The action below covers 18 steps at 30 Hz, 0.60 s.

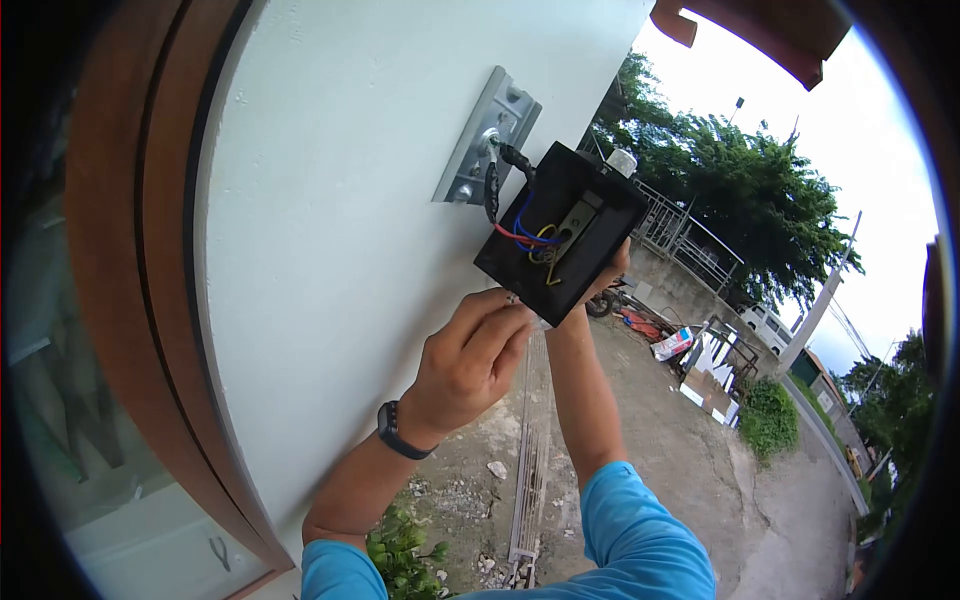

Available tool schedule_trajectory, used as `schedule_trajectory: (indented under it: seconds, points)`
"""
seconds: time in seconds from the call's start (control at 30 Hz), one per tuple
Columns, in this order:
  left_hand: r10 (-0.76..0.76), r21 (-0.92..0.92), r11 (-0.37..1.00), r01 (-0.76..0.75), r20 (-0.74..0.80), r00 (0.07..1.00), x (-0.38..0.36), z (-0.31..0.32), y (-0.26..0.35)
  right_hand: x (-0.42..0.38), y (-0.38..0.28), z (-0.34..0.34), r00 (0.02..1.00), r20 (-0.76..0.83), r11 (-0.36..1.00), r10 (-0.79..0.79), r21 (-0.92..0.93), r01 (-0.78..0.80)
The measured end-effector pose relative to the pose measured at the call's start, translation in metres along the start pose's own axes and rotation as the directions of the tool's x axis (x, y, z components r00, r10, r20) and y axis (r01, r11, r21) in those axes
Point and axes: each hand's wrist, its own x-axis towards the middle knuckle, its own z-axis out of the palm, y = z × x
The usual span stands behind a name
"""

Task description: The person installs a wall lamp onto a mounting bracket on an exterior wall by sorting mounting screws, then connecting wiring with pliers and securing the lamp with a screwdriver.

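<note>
A black box-shaped wall light (610, 205) is tilted, its open back facing me. Inside show a metal strip (577, 222) and blue, red and yellow wires (535, 240). My right hand (612, 272) grips the far side of the light, its fingers mostly hidden behind it. At the lower corner, the fingers of my left hand (475, 350) are pinched together against the edge, by a small shiny metal bit; what they hold is too small to make out. Black-taped cables (491, 190) run from the light to a grey metal mounting plate (470, 150) on the wall.
The pale wall (340, 200) fills the left, beside a brown wooden frame (150, 200) with glass. Below are a drain grate (530, 450) and a leafy plant (400, 560). Farther off lie boards and cardboard (710, 385), a utility pole (815, 310) and a white van (768, 327).
</note>
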Motion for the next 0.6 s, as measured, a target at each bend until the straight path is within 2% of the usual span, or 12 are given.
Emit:
schedule_trajectory:
  seconds: [0.07,0.13,0.17,0.27,0.33,0.43,0.6]
  points:
    - [-0.029,-0.009,1.0,0.029,0.003,1.0,-0.001,0.0,0.001,0.001,-0.002,-0.022,1.0,0.024,0.999,0.019,0.038,-0.02]
    - [-0.093,-0.033,0.995,0.093,0.022,0.995,-0.006,0.003,0.001,0.001,-0.001,-0.016,1.0,0.005,1.0,-0.019,-0.012,0.019]
    - [-0.08,-0.008,0.997,0.08,0.021,0.997,-0.005,0.002,0.002,0.0,0.001,-0.012,0.999,-0.008,0.999,-0.036,-0.032,0.036]
    - [-0.043,0.061,0.997,0.041,0.035,0.998,0.0,0.001,0.004,-0.001,0.002,-0.006,0.997,0.067,0.993,0.029,0.116,-0.037]
    - [-0.037,0.097,0.995,0.031,0.062,0.997,0.0,-0.003,0.005,-0.005,0.002,-0.017,0.997,0.053,0.99,0.063,0.12,-0.069]
    - [-0.097,0.065,0.993,0.094,0.036,0.995,0.003,-0.015,0.021,-0.006,0.003,-0.02,0.995,-0.012,0.99,0.102,0.101,-0.101]
    - [-0.255,0.141,0.96,0.242,0.079,0.964,0.009,-0.035,0.049,-0.011,0.002,-0.001,0.99,-0.077,0.993,0.114,0.047,-0.111]
